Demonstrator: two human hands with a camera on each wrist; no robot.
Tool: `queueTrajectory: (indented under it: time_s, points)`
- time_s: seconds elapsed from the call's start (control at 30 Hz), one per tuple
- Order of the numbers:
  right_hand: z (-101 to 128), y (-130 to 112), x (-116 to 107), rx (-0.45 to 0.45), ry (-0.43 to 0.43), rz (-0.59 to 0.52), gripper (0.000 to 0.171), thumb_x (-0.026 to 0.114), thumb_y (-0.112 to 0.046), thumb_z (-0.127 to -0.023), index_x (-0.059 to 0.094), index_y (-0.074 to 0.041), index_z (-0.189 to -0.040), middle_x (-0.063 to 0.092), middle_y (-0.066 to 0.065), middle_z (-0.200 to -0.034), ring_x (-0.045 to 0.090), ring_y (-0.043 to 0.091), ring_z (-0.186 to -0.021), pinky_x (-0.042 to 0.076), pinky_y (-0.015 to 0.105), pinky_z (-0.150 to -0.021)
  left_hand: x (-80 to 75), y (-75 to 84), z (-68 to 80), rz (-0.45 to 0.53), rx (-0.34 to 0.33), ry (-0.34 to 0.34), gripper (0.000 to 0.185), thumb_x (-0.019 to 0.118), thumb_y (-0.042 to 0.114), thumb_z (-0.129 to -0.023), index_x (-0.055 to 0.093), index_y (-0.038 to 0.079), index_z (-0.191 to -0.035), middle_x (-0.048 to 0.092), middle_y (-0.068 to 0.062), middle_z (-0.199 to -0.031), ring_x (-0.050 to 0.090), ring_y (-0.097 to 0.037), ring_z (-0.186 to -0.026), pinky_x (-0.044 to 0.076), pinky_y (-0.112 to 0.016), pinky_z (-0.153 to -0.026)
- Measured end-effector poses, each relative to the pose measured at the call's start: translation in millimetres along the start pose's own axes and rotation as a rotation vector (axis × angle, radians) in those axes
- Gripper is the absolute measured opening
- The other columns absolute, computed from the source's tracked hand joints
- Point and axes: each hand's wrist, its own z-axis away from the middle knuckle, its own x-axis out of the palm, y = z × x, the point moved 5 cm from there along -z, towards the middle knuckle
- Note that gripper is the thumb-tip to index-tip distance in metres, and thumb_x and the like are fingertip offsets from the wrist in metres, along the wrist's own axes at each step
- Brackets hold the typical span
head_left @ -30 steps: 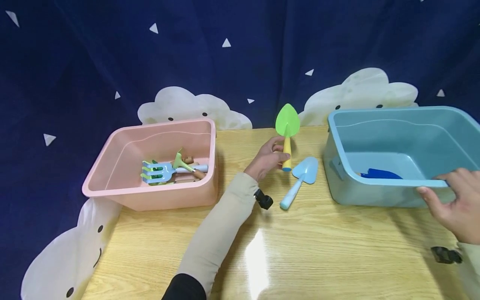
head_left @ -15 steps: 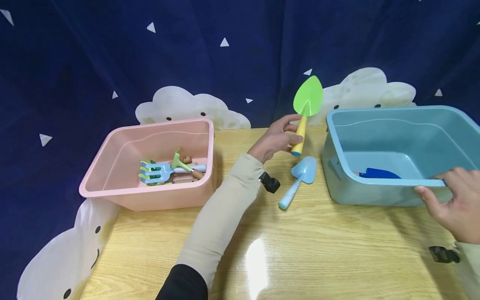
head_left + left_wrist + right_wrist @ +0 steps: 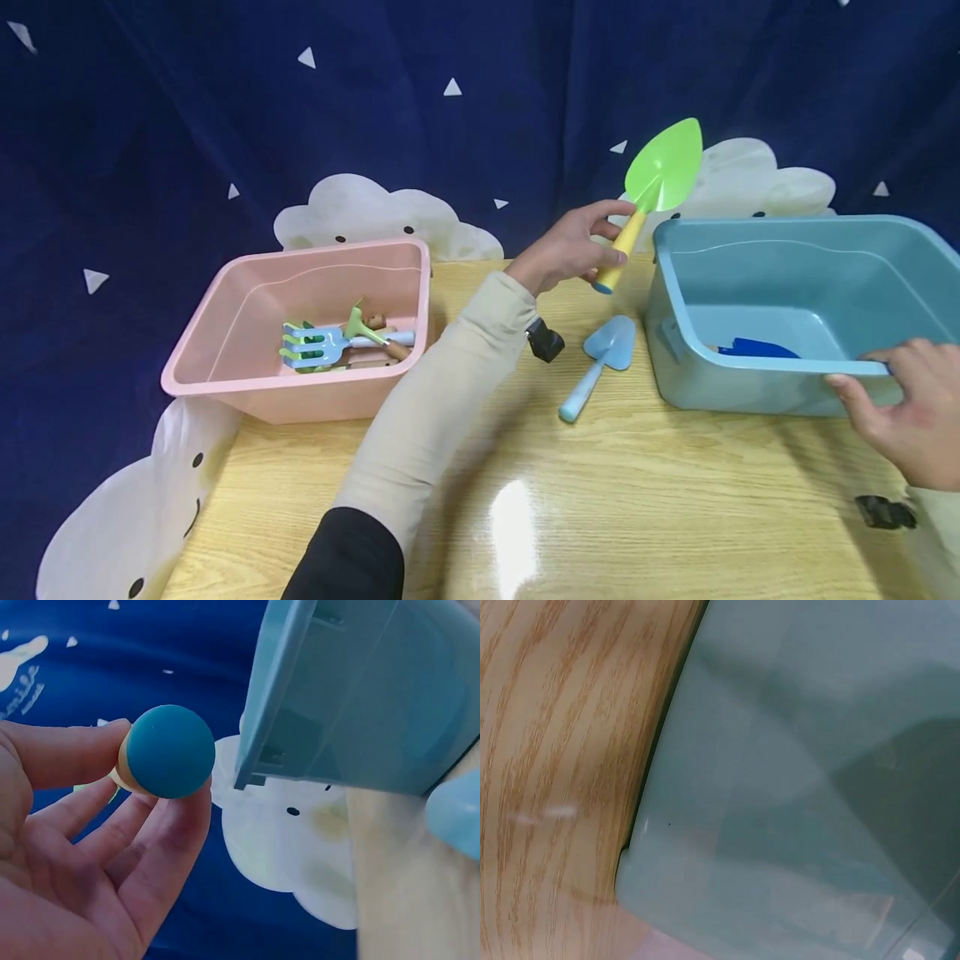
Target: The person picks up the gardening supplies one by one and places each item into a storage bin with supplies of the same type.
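Observation:
My left hand [image 3: 572, 246] pinches the yellow handle of a garden trowel [image 3: 666, 167] with a green blade. The trowel is raised above the table, blade up and leaning right, just left of the blue bin [image 3: 750, 388]. In the left wrist view, thumb and fingers surround the handle's blue end cap [image 3: 171, 751]. My right hand [image 3: 915, 417] grips the bin's front rim, thumb outside and fingers over the edge. The right wrist view shows only the bin's outer wall [image 3: 780, 825] and wood. A dark blue blade [image 3: 761, 347] lies inside that bin, partly hidden by its front wall.
A light blue trowel [image 3: 611, 343] lies on the wooden table [image 3: 637, 508] between the bins. The pink bin [image 3: 300, 402] at left holds a light blue hand fork [image 3: 318, 346], a small green-headed tool [image 3: 357, 322] and other pieces. A dark blue curtain [image 3: 375, 100] hangs behind.
My left hand has lifted the green trowel and carried it right toward the blue bin, its blade tilting rightward. My right hand stays on the bin's rim.

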Motion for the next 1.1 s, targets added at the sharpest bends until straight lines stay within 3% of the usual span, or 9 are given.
queueTrajectory:
  time_s: [0.27, 0.5, 0.73, 0.87, 1.0, 1.1]
  points:
    - [-1.5, -0.2, 1.3, -0.008, 0.038, -0.017, 0.092, 0.039, -0.075, -0.09, 0.058, 0.014, -0.076, 0.049, 0.027, -0.063, 0.042, 0.047, -0.059, 0.026, 0.056, -0.061, -0.5, 30.9, -1.1, -0.183, 0.074, -0.035, 0.066, 0.062, 0.0, -0.091, 0.042, 0.023, -0.149, 0.059, -0.007, -0.13, 0.066, -0.021, -0.097, 0.056, -0.032, -0.067]
    - [3.0, -1.5, -2.1, 0.002, 0.048, -0.025, 0.09, 0.039, -0.074, -0.091, 0.057, 0.014, -0.078, 0.048, 0.027, -0.064, 0.04, 0.047, -0.06, 0.026, 0.058, -0.064, 15.2, 54.3, -2.2, -0.299, 0.11, -0.111, 0.067, 0.061, 0.0, -0.09, 0.041, 0.022, -0.15, 0.06, -0.005, -0.131, 0.065, -0.017, -0.103, 0.054, -0.028, -0.068]
    - [3.2, -3.3, -4.0, 0.035, 0.034, -0.059, 0.09, 0.041, -0.075, -0.09, 0.057, 0.013, -0.078, 0.047, 0.025, -0.064, 0.038, 0.043, -0.062, 0.022, 0.05, -0.064, 34.9, 74.8, -6.8, -0.457, 0.122, -0.113, 0.066, 0.059, 0.002, -0.091, 0.042, 0.027, -0.149, 0.064, 0.002, -0.126, 0.06, -0.007, -0.107, 0.052, -0.022, -0.076]
    - [4.5, -2.3, -6.1, 0.044, 0.022, -0.066, 0.09, 0.041, -0.074, -0.09, 0.057, 0.013, -0.078, 0.047, 0.024, -0.064, 0.037, 0.042, -0.061, 0.022, 0.047, -0.063, 51.6, 80.9, -11.9, -0.524, 0.12, -0.121, 0.067, 0.06, 0.003, -0.09, 0.043, 0.032, -0.148, 0.064, 0.007, -0.126, 0.059, -0.002, -0.107, 0.05, -0.018, -0.077]
    - [6.1, -0.5, -7.7, 0.058, 0.015, -0.081, 0.09, 0.042, -0.074, -0.09, 0.057, 0.014, -0.077, 0.048, 0.025, -0.064, 0.036, 0.041, -0.06, 0.022, 0.042, -0.063, 68.9, 80.6, -18.1, -0.531, 0.109, -0.151, 0.067, 0.061, 0.004, -0.09, 0.045, 0.036, -0.147, 0.063, 0.009, -0.128, 0.058, 0.0, -0.107, 0.049, -0.017, -0.077]
    - [6.3, -1.0, -7.4, 0.066, -0.003, -0.062, 0.09, 0.04, -0.074, -0.09, 0.057, 0.014, -0.079, 0.049, 0.026, -0.066, 0.038, 0.043, -0.062, 0.024, 0.047, -0.064, 78.3, 77.7, -22.5, -0.55, 0.113, -0.171, 0.068, 0.061, 0.003, -0.089, 0.046, 0.037, -0.146, 0.063, 0.011, -0.13, 0.058, 0.002, -0.11, 0.049, -0.016, -0.077]
